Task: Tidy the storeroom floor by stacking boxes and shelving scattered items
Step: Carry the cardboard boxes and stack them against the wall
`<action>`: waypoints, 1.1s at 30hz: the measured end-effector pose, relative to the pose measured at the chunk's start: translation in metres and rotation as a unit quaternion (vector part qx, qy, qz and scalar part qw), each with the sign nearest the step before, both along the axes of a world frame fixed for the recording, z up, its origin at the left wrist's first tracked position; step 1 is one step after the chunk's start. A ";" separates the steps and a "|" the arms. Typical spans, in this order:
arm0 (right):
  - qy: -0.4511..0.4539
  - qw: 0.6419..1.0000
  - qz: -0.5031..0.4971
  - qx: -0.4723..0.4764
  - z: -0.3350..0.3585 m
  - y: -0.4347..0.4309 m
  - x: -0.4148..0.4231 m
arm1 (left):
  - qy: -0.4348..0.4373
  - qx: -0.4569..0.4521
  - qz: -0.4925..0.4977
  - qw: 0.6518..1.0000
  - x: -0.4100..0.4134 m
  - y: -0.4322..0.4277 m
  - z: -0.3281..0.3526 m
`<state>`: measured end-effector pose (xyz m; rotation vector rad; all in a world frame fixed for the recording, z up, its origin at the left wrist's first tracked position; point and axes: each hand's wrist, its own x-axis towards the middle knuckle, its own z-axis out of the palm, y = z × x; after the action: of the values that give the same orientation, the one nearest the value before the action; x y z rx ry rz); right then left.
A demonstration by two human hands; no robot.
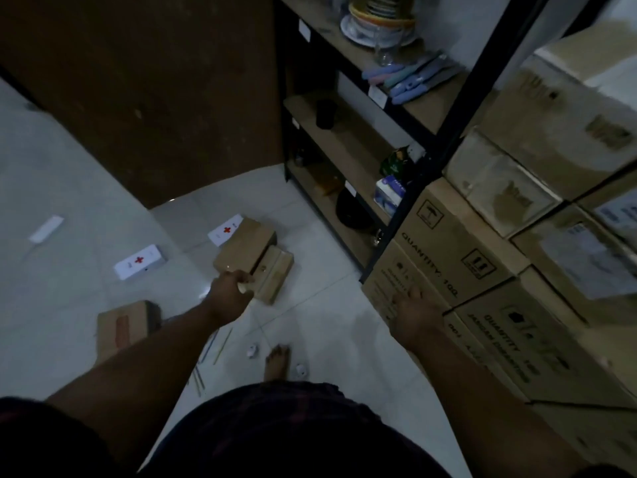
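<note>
Brown cardboard cartons (517, 305) cropped at right, flat brown cardboard box (117, 326) partly behind forearm (155, 346), left hand's (229, 293) grip on small tan box (272, 277) blurred

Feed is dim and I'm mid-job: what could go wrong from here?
1. The left hand seems to grip the brown box by one corner; it may tilt and knock the narrow box beside it.
2. The bare foot stands close to small white pieces and thin sticks; a step could land on them.
</note>
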<state>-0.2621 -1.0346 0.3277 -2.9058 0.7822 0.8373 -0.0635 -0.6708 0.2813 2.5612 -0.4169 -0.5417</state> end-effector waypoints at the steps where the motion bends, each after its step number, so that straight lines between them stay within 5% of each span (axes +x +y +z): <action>1: -0.005 1.000 0.004 0.008 -0.003 0.004 -0.006 | -0.001 0.000 0.005 1.000 -0.013 0.008 -0.001; 15: -0.077 0.989 0.033 0.123 -0.028 0.055 -0.001 | 0.007 0.024 0.087 0.996 -0.086 0.101 0.018; 33: -0.135 0.968 -0.072 0.197 -0.048 0.196 0.196 | 0.042 0.006 0.081 0.996 0.116 0.201 -0.009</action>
<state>-0.0664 -0.8382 0.2799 -2.5042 0.6982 0.4977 0.0528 -0.4701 0.2727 2.5449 -0.1747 -0.5896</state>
